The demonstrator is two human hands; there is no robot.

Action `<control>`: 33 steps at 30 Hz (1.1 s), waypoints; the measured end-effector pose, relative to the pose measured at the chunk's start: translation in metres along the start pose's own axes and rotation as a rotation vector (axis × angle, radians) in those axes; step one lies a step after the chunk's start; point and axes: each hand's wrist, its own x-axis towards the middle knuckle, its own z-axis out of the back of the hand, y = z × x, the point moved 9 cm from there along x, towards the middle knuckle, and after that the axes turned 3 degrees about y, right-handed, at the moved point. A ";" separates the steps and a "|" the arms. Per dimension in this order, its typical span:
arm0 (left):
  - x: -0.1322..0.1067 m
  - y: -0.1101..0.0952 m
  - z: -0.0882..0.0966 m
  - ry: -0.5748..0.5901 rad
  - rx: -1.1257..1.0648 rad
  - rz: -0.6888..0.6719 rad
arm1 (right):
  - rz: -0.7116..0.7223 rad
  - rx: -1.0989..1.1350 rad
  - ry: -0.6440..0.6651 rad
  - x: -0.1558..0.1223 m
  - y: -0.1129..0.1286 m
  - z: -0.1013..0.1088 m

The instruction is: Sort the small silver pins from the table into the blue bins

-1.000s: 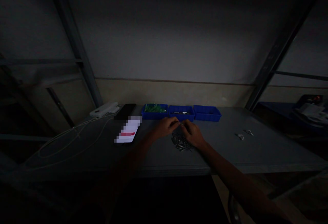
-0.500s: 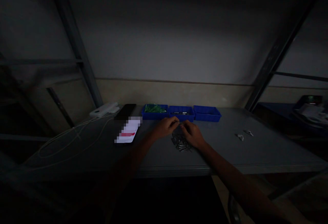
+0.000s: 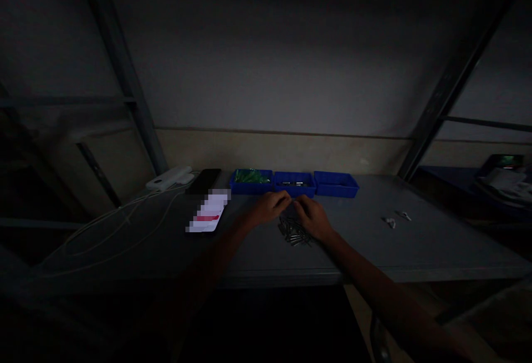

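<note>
My left hand (image 3: 269, 208) and my right hand (image 3: 312, 216) meet fingertip to fingertip over the grey table (image 3: 374, 246), both with fingers curled in a pinch. Whatever they pinch between them is too small and dark to name. A loose heap of small metal pins (image 3: 293, 231) lies just below my right hand. Behind the hands stand three blue trays in a row: the left tray (image 3: 250, 180) holds green parts, the middle tray (image 3: 295, 183) holds metal pieces, and the right tray (image 3: 336, 183) shows nothing inside.
A white card with a red stripe (image 3: 208, 212) and a black phone (image 3: 203, 179) lie at the left. A white charger (image 3: 168, 177) trails cables (image 3: 116, 224) across the left side. Two small metal pieces (image 3: 394, 219) lie at the right. The scene is very dim.
</note>
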 end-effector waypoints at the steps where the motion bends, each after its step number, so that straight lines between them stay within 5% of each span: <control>1: 0.000 0.000 0.000 0.000 -0.001 -0.004 | -0.003 0.002 0.002 0.000 0.000 0.000; 33: -0.001 -0.002 0.005 -0.031 0.008 0.006 | -0.015 0.005 -0.002 -0.001 -0.001 0.000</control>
